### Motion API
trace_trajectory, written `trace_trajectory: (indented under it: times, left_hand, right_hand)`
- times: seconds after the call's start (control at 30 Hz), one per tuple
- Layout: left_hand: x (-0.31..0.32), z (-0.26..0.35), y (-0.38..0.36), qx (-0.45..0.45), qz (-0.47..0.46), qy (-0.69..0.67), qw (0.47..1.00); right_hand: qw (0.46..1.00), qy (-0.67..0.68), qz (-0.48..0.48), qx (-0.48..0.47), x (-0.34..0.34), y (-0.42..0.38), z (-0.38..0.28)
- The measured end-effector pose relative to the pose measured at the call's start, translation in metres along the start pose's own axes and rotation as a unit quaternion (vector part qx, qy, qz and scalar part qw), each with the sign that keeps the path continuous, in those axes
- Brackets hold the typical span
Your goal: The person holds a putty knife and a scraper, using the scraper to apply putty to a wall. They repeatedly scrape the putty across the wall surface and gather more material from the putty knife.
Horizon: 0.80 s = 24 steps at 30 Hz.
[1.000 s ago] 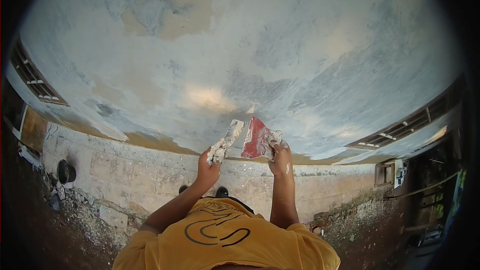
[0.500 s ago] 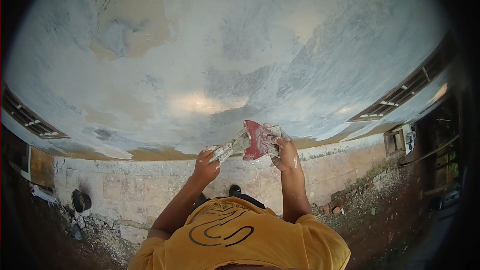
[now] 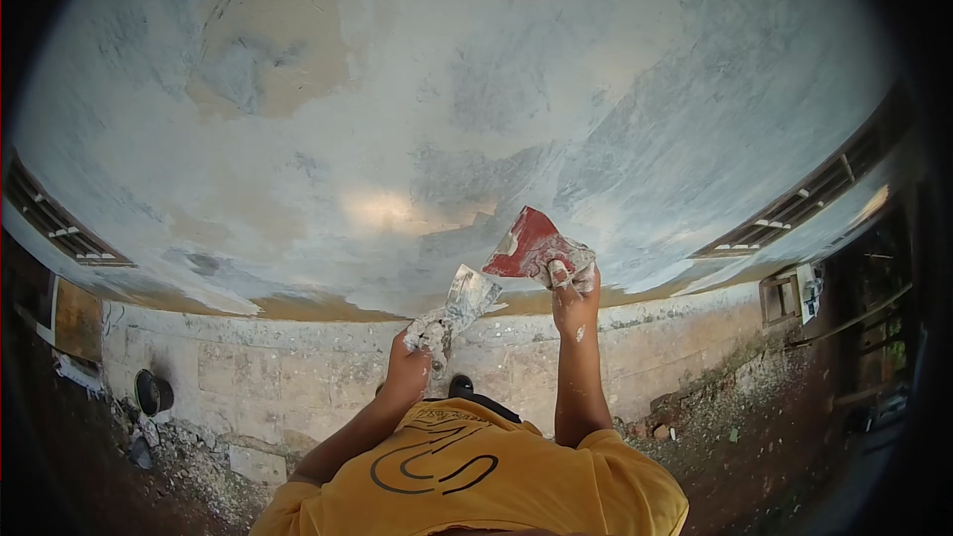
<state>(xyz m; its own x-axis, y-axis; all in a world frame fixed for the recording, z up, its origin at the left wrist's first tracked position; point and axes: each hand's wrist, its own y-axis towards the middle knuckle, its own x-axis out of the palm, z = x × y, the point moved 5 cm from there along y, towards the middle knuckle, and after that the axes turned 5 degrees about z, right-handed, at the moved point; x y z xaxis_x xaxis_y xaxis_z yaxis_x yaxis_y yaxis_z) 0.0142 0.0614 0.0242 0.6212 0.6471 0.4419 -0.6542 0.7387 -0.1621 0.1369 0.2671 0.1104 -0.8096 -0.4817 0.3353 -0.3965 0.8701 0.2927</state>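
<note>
My left hand [image 3: 409, 362] is closed around the putty-smeared handle of a putty knife [image 3: 472, 293], its metal blade angled up and to the right. In my right hand [image 3: 576, 300], fingers coated with pale putty, is a red putty spreader [image 3: 524, 244]. The spreader's wide edge faces up and left, with some putty along it. Its lower corner is close to the tip of the metal blade; whether they touch I cannot tell. Beyond both hands rises a wall [image 3: 377, 129] with patchy grey, white and tan plaster.
A pale, spattered ledge [image 3: 298, 362] runs along the wall's foot. Rubble and dirt lie in front of it, with a black bucket [image 3: 153, 393] at the left. Barred vents [image 3: 784, 213] are set in the wall on either side. Dark posts and clutter stand at far right.
My right hand has moved up and slightly right, turning the red spreader up and left. My left hand has dropped a little, and the metal blade no longer overlaps behind the spreader.
</note>
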Motion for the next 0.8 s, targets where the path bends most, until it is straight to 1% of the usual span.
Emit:
trace_trajectory:
  times: [0.03, 0.1, 0.13, 0.17, 0.23, 0.27, 0.3, 0.37, 0.4, 0.43, 0.5, 0.53, 0.57, 0.63, 0.8]
  left_hand:
    - [0.002, 0.003, -0.001, -0.013, 0.013, -0.009, 1.000]
    - [0.002, 0.003, 0.000, -0.021, 0.034, -0.022, 0.999]
    - [-0.001, 0.001, 0.003, -0.024, 0.048, -0.029, 0.998]
    - [-0.004, 0.000, 0.005, -0.027, 0.061, -0.037, 0.997]
    - [-0.003, 0.010, 0.006, -0.032, 0.065, -0.053, 0.996]
    - [-0.001, 0.013, 0.006, -0.040, 0.061, -0.066, 0.995]
    - [-0.004, 0.012, 0.008, -0.037, 0.064, -0.070, 0.995]
    - [-0.008, 0.009, 0.011, -0.043, 0.057, -0.087, 0.994]
    - [-0.009, 0.011, 0.011, -0.041, 0.059, -0.090, 0.993]
    - [-0.008, 0.013, 0.012, -0.044, 0.055, -0.086, 0.994]
    - [-0.007, 0.016, 0.012, -0.046, 0.052, -0.083, 0.994]
    - [-0.007, 0.017, 0.012, -0.041, 0.057, -0.086, 0.994]
    - [-0.007, 0.017, 0.011, -0.036, 0.063, -0.088, 0.993]
    - [-0.005, 0.019, 0.010, -0.037, 0.055, -0.083, 0.994]
    - [-0.010, 0.015, 0.010, -0.054, 0.043, -0.075, 0.995]
  right_hand:
    - [1.000, 0.001, -0.007, 0.003, 0.002, -0.002, 0.003]
    - [0.994, -0.091, -0.044, -0.051, 0.009, -0.008, 0.007]
    - [0.991, -0.110, -0.022, -0.069, 0.013, -0.014, 0.006]
    - [0.991, -0.109, -0.030, -0.067, 0.016, -0.019, 0.011]
    - [0.982, -0.169, -0.022, -0.086, 0.012, -0.025, 0.029]
    - [0.970, -0.179, 0.024, -0.162, 0.005, -0.031, 0.045]
    - [0.970, -0.179, 0.018, -0.163, 0.008, -0.030, 0.039]
    - [0.952, -0.232, -0.129, -0.149, 0.031, -0.033, 0.024]
    - [0.950, -0.204, -0.134, -0.196, 0.039, -0.034, 0.022]
    - [0.949, -0.204, -0.137, -0.197, 0.043, -0.032, 0.022]
    - [0.902, -0.233, -0.197, -0.305, 0.058, -0.036, 0.012]
    - [0.882, -0.243, -0.221, -0.339, 0.065, -0.038, 0.003]
    - [0.881, -0.243, -0.222, -0.339, 0.067, -0.036, 0.001]
    - [0.854, -0.260, -0.254, -0.373, 0.073, -0.036, -0.001]
    - [0.871, -0.265, -0.227, -0.347, 0.056, -0.025, 0.010]
